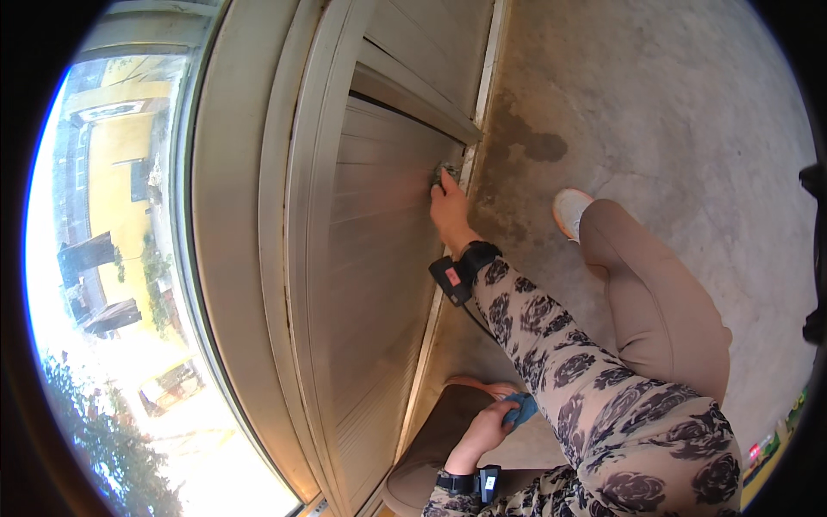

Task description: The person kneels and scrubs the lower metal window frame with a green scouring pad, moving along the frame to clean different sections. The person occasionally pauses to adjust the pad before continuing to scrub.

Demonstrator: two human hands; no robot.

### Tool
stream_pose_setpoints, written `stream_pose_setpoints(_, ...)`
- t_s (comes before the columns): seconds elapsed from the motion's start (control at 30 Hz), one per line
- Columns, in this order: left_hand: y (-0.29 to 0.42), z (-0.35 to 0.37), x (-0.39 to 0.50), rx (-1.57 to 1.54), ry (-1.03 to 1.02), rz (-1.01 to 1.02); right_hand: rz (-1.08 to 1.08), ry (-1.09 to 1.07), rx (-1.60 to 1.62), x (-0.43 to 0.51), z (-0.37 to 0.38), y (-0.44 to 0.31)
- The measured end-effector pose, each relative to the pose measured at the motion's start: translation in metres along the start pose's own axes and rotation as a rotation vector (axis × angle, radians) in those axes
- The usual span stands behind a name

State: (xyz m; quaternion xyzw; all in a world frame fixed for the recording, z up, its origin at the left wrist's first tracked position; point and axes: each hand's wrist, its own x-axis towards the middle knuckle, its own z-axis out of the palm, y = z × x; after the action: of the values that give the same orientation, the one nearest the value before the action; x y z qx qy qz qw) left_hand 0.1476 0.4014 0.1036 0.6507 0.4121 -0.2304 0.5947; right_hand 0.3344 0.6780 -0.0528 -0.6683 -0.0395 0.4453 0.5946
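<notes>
My right hand (pixel 450 210) presses a small grey-green scrubber (pixel 446 172), perhaps a wire scourer, against a ribbed metal door panel (pixel 381 258). It is low on the panel, close to the bottom rail (pixel 423 352) and a cross rail (pixel 413 103). The fingers hide much of the scrubber. Over by my bent left leg, my left hand (pixel 484 432) grips a crumpled blue cloth (pixel 522 411), apart from the door. Black straps with small boxes sit on both wrists.
A concrete floor (pixel 678 129) with a dark wet-looking patch (pixel 530 139) borders the door. My right shoe (pixel 572 212) stands on it. To the left, beyond the metal frame (pixel 239 226), a glass pane (pixel 129 213) shows a yellow wall and plants outside.
</notes>
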Motion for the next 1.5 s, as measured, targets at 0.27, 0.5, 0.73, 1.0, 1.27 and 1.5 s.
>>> stream_pose_setpoints(0.27,0.022,-0.004,0.005,0.008,-0.039,-0.087,-0.584,0.094,-0.096,-0.044,0.023,-0.038)
stream_pose_setpoints(0.5,-0.008,0.006,-0.004,-0.01,0.002,-0.011,0.143,-0.099,0.116,0.041,-0.019,0.01)
stream_pose_setpoints(0.73,-0.016,0.011,-0.005,0.002,0.012,0.019,0.224,-0.068,-0.145,0.037,-0.017,0.049)
stream_pose_setpoints(1.0,0.004,0.005,0.001,-0.006,0.0,0.005,-0.101,-0.021,-0.026,-0.034,0.005,0.008)
stream_pose_setpoints(1.27,0.013,0.003,0.003,-0.005,-0.019,-0.015,-0.436,0.013,-0.099,-0.069,0.01,-0.033)
stream_pose_setpoints(1.5,0.006,0.004,0.002,0.001,-0.004,0.013,-0.033,-0.033,0.04,-0.026,-0.006,-0.029)
